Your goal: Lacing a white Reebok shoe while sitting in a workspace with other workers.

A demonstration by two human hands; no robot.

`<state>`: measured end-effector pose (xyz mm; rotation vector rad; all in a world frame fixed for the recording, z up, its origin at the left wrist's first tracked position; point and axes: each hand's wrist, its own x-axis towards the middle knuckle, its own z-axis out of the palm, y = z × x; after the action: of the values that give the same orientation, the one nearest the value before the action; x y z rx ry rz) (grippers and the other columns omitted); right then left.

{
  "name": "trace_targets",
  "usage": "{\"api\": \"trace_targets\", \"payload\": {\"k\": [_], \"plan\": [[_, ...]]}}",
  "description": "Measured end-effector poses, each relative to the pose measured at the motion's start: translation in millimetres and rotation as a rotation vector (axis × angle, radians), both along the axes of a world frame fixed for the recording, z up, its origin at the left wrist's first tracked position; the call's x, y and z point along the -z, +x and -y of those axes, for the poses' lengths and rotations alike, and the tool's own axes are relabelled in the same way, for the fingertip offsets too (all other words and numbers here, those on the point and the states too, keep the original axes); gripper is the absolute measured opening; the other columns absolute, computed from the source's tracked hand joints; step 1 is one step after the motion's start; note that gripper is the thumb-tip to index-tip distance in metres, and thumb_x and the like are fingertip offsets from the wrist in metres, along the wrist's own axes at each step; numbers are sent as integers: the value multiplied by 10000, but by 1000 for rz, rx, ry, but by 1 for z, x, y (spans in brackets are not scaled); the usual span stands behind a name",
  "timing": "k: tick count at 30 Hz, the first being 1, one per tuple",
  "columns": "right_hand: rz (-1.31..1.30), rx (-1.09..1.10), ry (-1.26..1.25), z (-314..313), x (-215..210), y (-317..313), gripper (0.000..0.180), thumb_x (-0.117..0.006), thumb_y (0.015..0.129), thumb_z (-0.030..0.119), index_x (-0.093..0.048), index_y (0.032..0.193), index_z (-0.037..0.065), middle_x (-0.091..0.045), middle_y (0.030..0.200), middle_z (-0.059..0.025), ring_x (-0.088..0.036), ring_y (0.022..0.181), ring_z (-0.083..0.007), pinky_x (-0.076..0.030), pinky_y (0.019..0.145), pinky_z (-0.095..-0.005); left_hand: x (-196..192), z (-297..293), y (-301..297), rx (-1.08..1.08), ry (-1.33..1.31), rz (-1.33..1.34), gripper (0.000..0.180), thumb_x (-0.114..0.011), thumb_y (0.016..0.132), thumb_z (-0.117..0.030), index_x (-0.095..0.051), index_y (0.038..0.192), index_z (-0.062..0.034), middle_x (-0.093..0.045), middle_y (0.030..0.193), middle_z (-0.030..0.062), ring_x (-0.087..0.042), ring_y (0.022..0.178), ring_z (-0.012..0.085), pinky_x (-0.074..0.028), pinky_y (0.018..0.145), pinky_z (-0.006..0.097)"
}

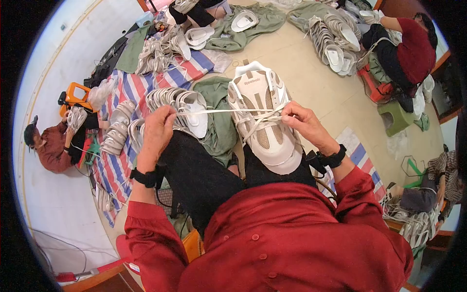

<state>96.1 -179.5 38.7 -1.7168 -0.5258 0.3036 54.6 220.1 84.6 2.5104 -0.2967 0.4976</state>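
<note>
A white and beige sneaker point(262, 121) lies across my lap, its toe pointing toward my body. Its pale shoelace point(214, 112) crosses the front of the shoe in several loose strands. One length is stretched straight out to the left, where my left hand point(159, 127) pinches it between thumb and fingers. At the shoe's right side my right hand point(307, 124) has its fingertips closed on the lace near the crossed strands. My right fingers partly hide the lace there.
A row of similar shoe pieces point(194, 114) lies beside my left knee, by a green cloth point(216, 138). A striped sheet point(131, 87) covers the floor at left. Co-workers sit at left point(53, 148) and right point(413, 48), near more shoe piles point(335, 44) and a green stool point(394, 119).
</note>
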Motion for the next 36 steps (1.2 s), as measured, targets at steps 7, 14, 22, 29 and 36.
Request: {"api": "trace_targets", "payload": {"k": [7,14,22,29,36], "plan": [[123,-9,-58,-3,-7,-2,75,-644,854,79,-617,912,39,-531,902,5,-505,768,-82,-422,694,-234,11,2,12,-61,92,3,57,-586,852,-45,-591,882,3,-583,753,156,-587,692,292,-455,641,363],[533,353,-94,-25,8,-7,65,-651,810,2,-623,868,15,-590,786,-76,-567,649,-126,-454,584,-263,12,66,19,187,-202,-330,223,-625,832,-54,-612,1055,-41,-654,945,89,-630,860,207,-490,723,305],[440,417,-63,-30,14,1,80,-581,873,35,-546,802,24,-574,661,-101,-569,530,-199,-444,500,-310,19,123,17,314,-350,-295,290,-633,825,-35,-596,1112,-55,-635,922,79,-621,854,194,-496,724,298],[590,331,-182,-27,10,1,103,-558,900,75,-547,822,9,-525,661,-136,-556,535,-272,-434,504,-341,18,139,19,363,-200,-76,295,-660,779,-26,-600,1066,-52,-611,890,127,-615,812,279,-498,710,356],[600,325,-45,-30,16,1,68,-546,858,1,-588,911,9,-553,739,-125,-541,557,-222,-433,521,-316,16,149,20,324,-102,-19,150,-622,793,-2,-573,933,-25,-597,858,146,-603,803,326,-494,707,381]]}}
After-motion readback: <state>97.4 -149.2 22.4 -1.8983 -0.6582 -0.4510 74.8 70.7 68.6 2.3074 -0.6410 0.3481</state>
